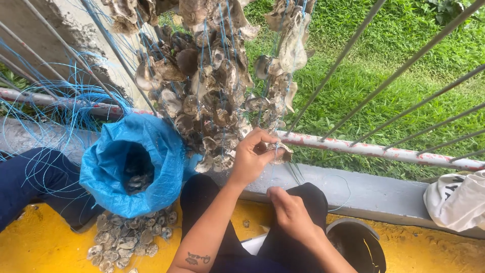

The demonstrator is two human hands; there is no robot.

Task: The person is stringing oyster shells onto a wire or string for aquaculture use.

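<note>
Left hand (251,157) of mine is reaching up from my knee, and its fingertips are pinching one grey, rough, flat oyster shell (279,151) that is hanging at the lower right edge of the big cluster of grey-brown shells strung on thin blue lines (212,86). This shell is just above the white-painted, rusting horizontal rail (374,149) of the fence, beside the thin grey bars (404,65) that are going up and away over the green grass (384,76). I am keeping my right hand (290,210) lower, over my dark trouser leg (313,202); its fingers are curled together, and it looks to be drawing a thin blue string, but I cannot tell this surely, because the string is too fine there.

What could go wrong, as I am judging it: the shell edges are sharp and my fingers are bare, so a slip of the pinch could be cutting me. If I am pulling the string too hard, it may be snapping or tangling with the loose blue strands (60,116) on the left. A shell that is escaping my fingers could be falling over the grey concrete ledge (364,194) into the grass, and not into the crumpled blue woven plastic sack (136,167) standing open on my left, above the heap of small grey shells (129,242) on the yellow floor (30,247). The dark round bucket (358,245) is near my right forearm, so my elbow could be knocking it.
</note>
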